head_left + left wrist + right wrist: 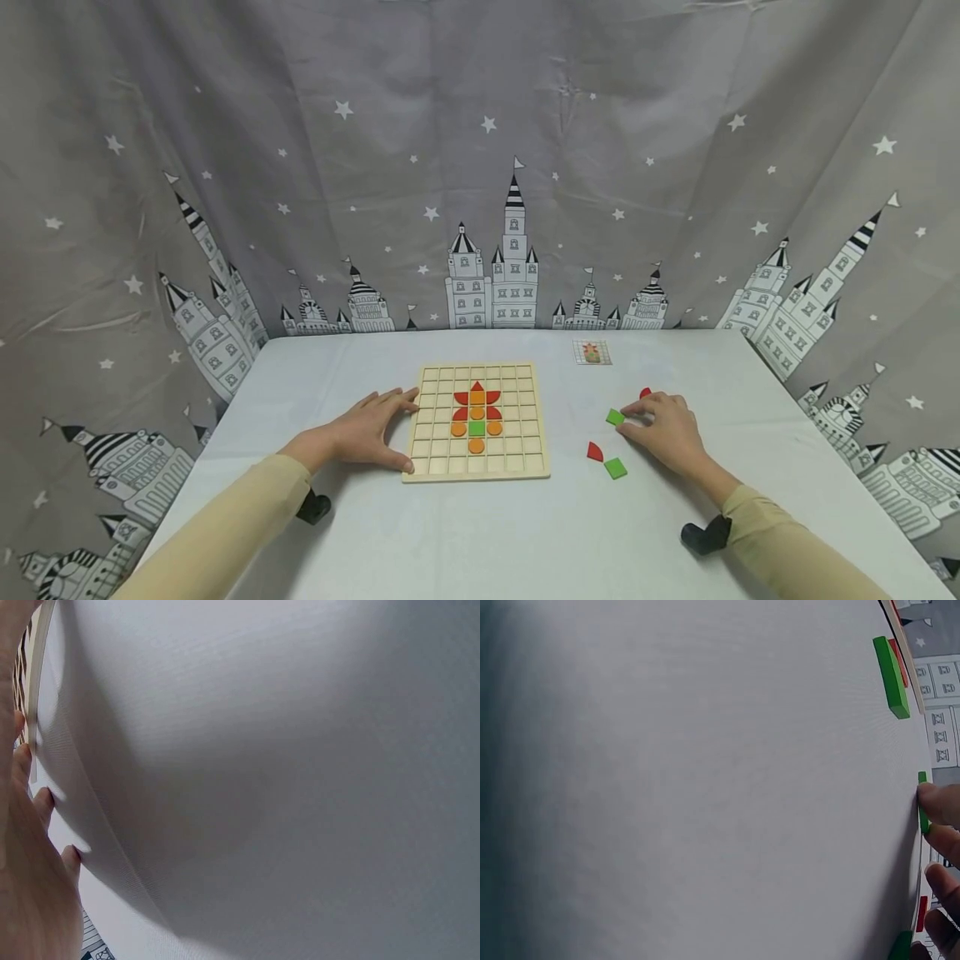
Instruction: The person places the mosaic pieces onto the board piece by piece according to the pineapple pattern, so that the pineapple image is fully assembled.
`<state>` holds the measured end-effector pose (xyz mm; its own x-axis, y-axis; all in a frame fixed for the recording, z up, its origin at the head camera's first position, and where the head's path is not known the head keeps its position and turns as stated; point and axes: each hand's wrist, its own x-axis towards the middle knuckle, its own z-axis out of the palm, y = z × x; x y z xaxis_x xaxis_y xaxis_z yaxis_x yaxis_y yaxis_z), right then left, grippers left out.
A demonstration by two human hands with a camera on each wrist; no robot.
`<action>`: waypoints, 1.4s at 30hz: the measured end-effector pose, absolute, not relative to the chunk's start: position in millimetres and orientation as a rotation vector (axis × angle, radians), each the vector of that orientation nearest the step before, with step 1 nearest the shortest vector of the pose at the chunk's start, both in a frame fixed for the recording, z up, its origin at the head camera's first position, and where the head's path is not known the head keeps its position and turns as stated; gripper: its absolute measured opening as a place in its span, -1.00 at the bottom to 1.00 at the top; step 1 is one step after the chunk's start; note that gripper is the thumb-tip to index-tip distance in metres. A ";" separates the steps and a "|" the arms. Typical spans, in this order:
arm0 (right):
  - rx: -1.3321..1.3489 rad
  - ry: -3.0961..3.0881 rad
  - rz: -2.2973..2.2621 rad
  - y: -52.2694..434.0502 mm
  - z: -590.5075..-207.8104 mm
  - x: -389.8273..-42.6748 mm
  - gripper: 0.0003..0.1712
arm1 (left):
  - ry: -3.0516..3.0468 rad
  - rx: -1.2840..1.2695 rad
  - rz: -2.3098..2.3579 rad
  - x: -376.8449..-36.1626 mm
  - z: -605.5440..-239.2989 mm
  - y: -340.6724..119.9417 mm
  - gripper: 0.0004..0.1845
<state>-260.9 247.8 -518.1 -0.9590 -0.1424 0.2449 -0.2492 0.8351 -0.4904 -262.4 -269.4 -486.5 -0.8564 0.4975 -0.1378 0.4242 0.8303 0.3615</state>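
Left hand (pixel 365 435) lies flat on the white table (pixel 480 533), fingers straight and slightly spread, fingertips against the left edge of the wooden grid board (pixel 480 422); thumb at the board's near left corner. It holds nothing.

Board sits mid-table. Its cells hold a small figure: red pieces on top, orange discs around a green square (pixel 476 428), one more orange disc (pixel 476 446) below.

Right hand (pixel 663 433) rests on the table well to the right of the board, fingers curled, fingertips pinching a green tile (pixel 615 417) that lies flat on the surface. Right wrist view confirms a fingertip (pixel 937 802) touching that tile's edge.

Loose pieces nearby: a red piece (pixel 645 392) just behind the right hand, a red quarter-round (pixel 595 452) and a second green tile (pixel 616 467) close in front and to its left.

Small pattern card (pixel 592 352) lies near the table's far edge.
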 end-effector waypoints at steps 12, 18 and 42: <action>0.344 -2.765 0.750 241.0 -517.5 -264.3 -0.78 | 2.799 0.716 0.472 -263.2 -490.3 -270.7 0.13; 0.403 -2.753 0.755 225.5 -506.0 -269.4 -0.77 | 2.801 0.710 0.472 -263.0 -491.0 -271.1 0.14; 0.909 -2.695 0.803 98.0 -497.9 -254.2 -0.84 | 2.794 0.726 0.483 -262.2 -488.5 -269.7 0.13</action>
<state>-254.2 98.0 -497.9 -0.7952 -0.5055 0.3349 -0.6063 0.6661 -0.4344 -262.2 -269.7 -488.5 -0.8554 0.5033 -0.1227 0.4330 0.8246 0.3640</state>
